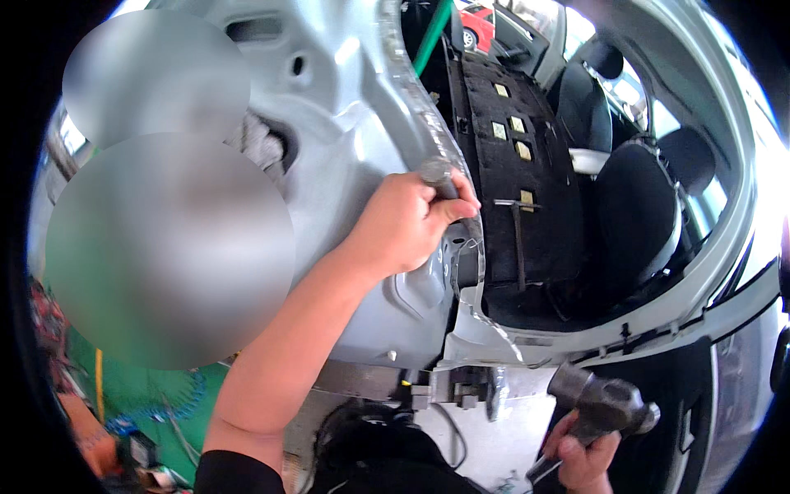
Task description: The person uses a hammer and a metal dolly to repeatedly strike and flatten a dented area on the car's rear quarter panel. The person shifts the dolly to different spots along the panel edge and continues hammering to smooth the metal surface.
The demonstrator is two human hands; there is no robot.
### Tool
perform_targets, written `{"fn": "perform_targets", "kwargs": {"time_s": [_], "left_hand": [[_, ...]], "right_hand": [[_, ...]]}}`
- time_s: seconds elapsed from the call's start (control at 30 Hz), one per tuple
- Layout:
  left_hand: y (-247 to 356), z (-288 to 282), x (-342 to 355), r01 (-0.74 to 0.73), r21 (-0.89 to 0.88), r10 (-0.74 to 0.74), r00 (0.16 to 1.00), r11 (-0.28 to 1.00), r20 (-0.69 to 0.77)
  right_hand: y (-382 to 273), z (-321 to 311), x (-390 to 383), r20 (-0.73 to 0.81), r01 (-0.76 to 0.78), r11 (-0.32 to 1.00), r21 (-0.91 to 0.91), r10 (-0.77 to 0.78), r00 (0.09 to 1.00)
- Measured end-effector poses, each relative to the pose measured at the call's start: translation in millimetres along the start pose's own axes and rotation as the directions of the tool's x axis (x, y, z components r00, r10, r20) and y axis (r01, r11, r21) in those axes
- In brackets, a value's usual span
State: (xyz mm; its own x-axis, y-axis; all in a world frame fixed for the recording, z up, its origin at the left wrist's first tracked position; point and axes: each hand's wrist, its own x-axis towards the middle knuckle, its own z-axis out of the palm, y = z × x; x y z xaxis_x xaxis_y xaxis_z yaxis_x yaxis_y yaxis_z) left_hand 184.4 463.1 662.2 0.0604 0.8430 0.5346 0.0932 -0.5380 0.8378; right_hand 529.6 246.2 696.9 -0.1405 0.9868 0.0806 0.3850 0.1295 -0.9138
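My left hand [403, 226] is wrapped round a thick metal punch or chisel [438, 174], whose round, flat end points up. Its lower tip is hidden behind my fingers and the panel edge. The hand rests beside the torn, jagged seam [448, 148] of a grey car body panel [346, 123]. At the lower right, my right hand [583, 453] grips a hammer [605, 403] by the handle, close below its heavy, worn steel head. That head is apart from the punch or chisel, just outside the car body's edge.
Across the black carpeted surface [547, 165] inside the car lies a slim hammer-like tool [518, 239]. Dark seats [642, 202] stand beyond. A green bar [434, 37] slants in from the top. Another person's pale knit glove [262, 146] shows at left, beside blurred areas. A blue coiled hose [193, 395] lies on the green floor.
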Motion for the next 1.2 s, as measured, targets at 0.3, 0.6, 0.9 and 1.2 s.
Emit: {"fn": "perform_targets", "kwargs": {"time_s": [0.3,0.6,0.9,1.2], "left_hand": [[5,-5,-10,0.053,-0.021,-0.053,0.999,0.998,0.011],[0,-4,-8,-0.080,-0.018,0.079,0.996,0.997,-0.038],[-2,-2,-9,0.039,-0.053,-0.038,0.999,0.998,0.028],[0,-1,-9,0.109,-0.030,-0.108,0.994,0.994,0.031]], "right_hand": [[-205,85,149,0.455,0.526,0.455,-0.719,-0.264,0.851],[-226,135,179,0.333,0.311,0.414,-0.856,-0.020,0.943],[-241,130,166,0.241,0.382,0.570,-0.727,-0.310,0.920],[-202,96,154,0.146,0.152,0.645,-0.749,-0.064,0.987]]}}
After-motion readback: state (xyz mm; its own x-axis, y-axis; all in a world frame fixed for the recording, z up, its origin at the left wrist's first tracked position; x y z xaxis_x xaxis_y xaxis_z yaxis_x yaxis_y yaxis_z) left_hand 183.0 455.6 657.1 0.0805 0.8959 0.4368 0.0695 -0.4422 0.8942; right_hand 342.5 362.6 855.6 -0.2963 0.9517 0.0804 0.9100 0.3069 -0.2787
